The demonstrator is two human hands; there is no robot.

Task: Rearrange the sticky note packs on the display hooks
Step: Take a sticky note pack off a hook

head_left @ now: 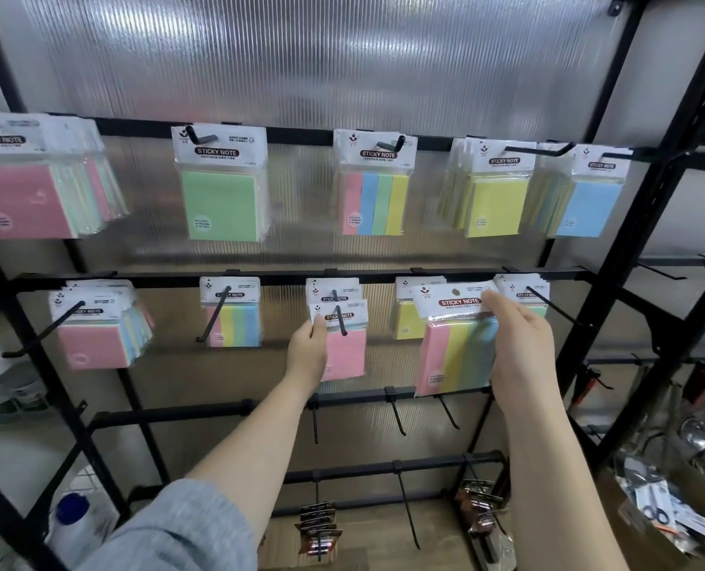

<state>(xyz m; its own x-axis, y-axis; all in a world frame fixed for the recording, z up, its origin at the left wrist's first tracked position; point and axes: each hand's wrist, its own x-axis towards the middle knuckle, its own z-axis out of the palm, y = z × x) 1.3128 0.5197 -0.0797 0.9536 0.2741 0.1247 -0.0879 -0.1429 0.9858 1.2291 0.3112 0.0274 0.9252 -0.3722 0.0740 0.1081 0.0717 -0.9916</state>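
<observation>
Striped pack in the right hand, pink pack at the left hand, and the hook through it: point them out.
Striped pack (449, 352), head view, pink stripe.
Pink pack (346, 356), head view, pink pad face.
Hook (339, 319), head view, mid shaft.

**Around the display rack**

A ribbed translucent panel (301, 55) backs the black metal frame (668, 166). Low at centre, carded packs (318, 529) of what may be batteries hang in a row. A white bottle with a blue cap (72, 525) stands lower left. At lower right, a cardboard box (672, 525) holds packaged scissors beside shiny metal utensils (701, 438).
</observation>
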